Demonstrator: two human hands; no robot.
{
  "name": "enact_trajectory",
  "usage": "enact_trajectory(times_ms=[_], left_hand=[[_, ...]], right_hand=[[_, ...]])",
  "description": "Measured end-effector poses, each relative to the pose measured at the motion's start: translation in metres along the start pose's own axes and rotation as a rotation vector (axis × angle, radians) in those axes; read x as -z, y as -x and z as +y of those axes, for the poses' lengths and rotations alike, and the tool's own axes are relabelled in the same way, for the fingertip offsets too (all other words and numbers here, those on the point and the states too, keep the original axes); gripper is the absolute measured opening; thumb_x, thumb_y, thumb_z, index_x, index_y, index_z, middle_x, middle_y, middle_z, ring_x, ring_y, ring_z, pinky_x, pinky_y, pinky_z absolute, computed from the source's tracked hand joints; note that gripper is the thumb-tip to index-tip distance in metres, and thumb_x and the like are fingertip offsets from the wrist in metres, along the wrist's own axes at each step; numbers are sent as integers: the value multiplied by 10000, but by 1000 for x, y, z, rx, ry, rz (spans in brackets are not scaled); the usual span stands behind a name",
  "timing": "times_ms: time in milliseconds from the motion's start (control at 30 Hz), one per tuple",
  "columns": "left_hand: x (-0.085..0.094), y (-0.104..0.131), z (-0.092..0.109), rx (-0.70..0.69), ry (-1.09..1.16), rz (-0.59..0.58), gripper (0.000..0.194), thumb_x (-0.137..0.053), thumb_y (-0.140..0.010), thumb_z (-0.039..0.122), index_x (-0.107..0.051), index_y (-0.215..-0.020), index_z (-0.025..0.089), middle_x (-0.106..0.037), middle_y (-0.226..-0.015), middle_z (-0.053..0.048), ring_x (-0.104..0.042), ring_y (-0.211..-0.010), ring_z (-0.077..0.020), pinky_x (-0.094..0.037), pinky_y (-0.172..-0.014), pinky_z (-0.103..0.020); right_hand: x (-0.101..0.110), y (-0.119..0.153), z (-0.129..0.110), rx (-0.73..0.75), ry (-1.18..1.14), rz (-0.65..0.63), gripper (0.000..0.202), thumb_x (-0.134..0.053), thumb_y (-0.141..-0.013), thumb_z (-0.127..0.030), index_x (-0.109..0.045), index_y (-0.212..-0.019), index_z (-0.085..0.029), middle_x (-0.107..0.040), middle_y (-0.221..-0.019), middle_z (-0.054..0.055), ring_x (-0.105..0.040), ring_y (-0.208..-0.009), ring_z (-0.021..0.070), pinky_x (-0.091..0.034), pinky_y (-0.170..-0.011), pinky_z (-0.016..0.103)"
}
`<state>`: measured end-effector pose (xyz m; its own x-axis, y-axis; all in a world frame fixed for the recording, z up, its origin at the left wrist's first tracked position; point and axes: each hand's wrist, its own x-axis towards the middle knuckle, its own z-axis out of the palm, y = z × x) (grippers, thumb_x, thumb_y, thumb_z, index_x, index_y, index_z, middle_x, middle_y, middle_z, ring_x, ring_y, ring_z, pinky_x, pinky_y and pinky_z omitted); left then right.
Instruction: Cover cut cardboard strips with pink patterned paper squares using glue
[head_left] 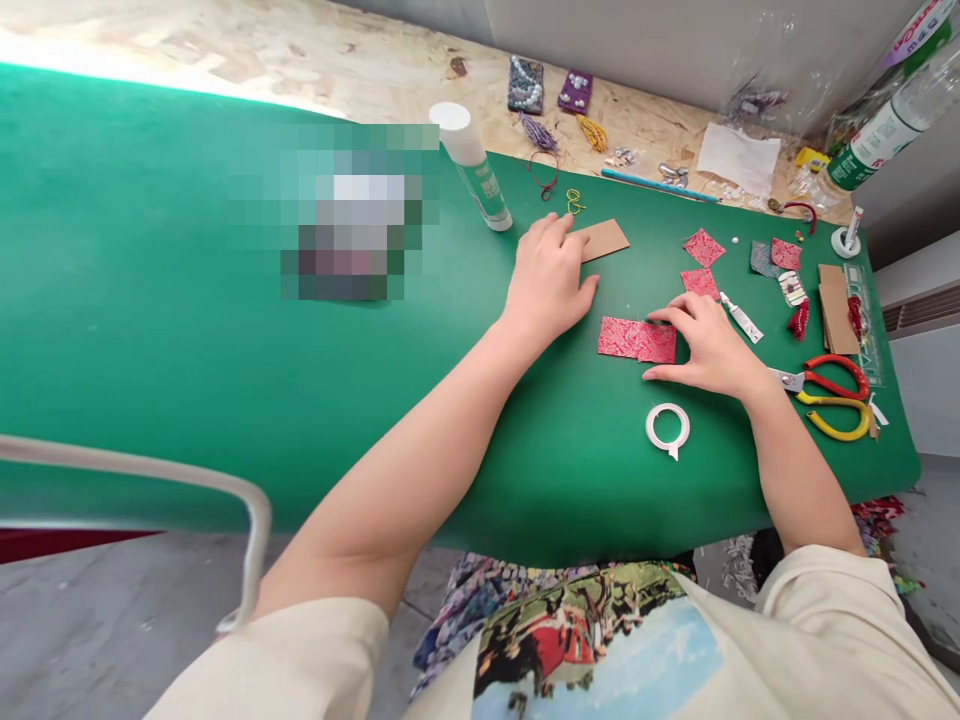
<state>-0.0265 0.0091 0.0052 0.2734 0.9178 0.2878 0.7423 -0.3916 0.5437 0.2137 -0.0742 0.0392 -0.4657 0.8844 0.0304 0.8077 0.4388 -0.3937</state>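
Observation:
My left hand (549, 278) lies palm down over the left end of a brown cardboard strip (607, 240), fingers stretched out and thumb apart. Two red patterned fabric pieces (621, 337) sit side by side, forming a strip on the green mat. Around its right end, my right hand (709, 345) is open, index finger at the upper edge and thumb just below the lower one. Nearby are two more red patterned squares (703, 248), a small white tube (742, 318) and a roll of narrow white tape (667, 428).
A glue stick (480, 180) stands beyond my left hand. Red-and-yellow-handled scissors (832, 395), cardboard strips (836, 310) and a tasselled piece (793, 290) lie at right. A blue pencil (660, 185) and bottles (874, 140) are at the back. A blurred patch covers something left.

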Motion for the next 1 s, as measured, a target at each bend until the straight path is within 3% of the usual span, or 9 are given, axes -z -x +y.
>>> enact_trajectory(times_ms=[67,133,267,367,467,567,667,867,1000], left_hand=[[-6,-4,-9,6,-42,-42,501,-610,-886,210,-578,-1372,91,-511,-1551,-254,-408,-1500,-422,-273,-1261,-607],[-9,-9,-16,30,-37,-93,510,-536,-923,180,-531,-1419,61,-552,-1493,-271,-473,-1443,-407,-330,-1227,-592],[2,-17,-19,53,-70,-88,554,-573,-867,165,-542,-1416,95,-675,-1321,-212,-586,-1290,-372,-430,-1133,-531],[16,-16,-11,41,-50,-107,612,-651,-800,204,-558,-1398,110,-728,-1224,-167,-639,-1180,-346,-468,-1068,-485],[25,-8,7,-84,46,-176,631,-707,-762,256,-572,-1369,148,-753,-1206,-118,-653,-1114,-305,-471,-1036,-442],[27,3,25,-225,155,-253,586,-698,-777,288,-585,-1341,173,-764,-1209,-94,-662,-1094,-274,-464,-1023,-412],[27,10,34,-249,259,-345,572,-681,-762,279,-600,-1322,194,-769,-1210,-80,-675,-1110,-253,-471,-1012,-378],[30,8,27,-330,255,-444,236,-680,-802,339,-747,-970,189,-787,-1054,-83,-692,-950,-243,-496,-902,-344],[27,9,21,-394,201,-509,161,-673,-834,329,-767,-837,198,-787,-1085,-94,-685,-954,-246,-504,-890,-344]], right_hand=[[1,1,0,15,32,47,708,-824,-757,-623,-633,-1309,-223,-632,-1215,152,-583,-1162,371,-463,-1029,546],[1,1,0,25,28,103,695,-794,-781,-642,-621,-1318,-236,-645,-1243,154,-587,-1183,380,-457,-1038,551],[2,0,1,6,25,207,564,-707,-870,-614,-636,-1282,-235,-674,-1247,157,-609,-1189,380,-454,-1036,563],[4,-1,3,4,20,297,451,-650,-926,-560,-664,-1223,-221,-704,-1170,153,-643,-1130,358,-491,-992,541],[5,-1,5,17,-8,338,388,-637,-949,-474,-670,-1250,-231,-696,-1196,148,-650,-1134,336,-528,-988,524],[6,0,7,27,-57,302,415,-640,-948,-438,-665,-1313,-242,-638,-1322,158,-641,-1187,320,-533,-1049,530],[9,2,8,48,-99,260,368,-642,-944,-428,-719,-1254,-245,-622,-1343,157,-632,-1224,313,-537,-1071,523],[15,5,10,102,-83,149,293,-660,-918,-302,-781,-1185,-285,-702,-1185,104,-664,-1108,289,-559,-978,499],[11,3,9,131,-2,40,299,-672,-935,-329,-787,-1206,-278,-697,-1170,124,-639,-1113,315,-529,-989,533]])
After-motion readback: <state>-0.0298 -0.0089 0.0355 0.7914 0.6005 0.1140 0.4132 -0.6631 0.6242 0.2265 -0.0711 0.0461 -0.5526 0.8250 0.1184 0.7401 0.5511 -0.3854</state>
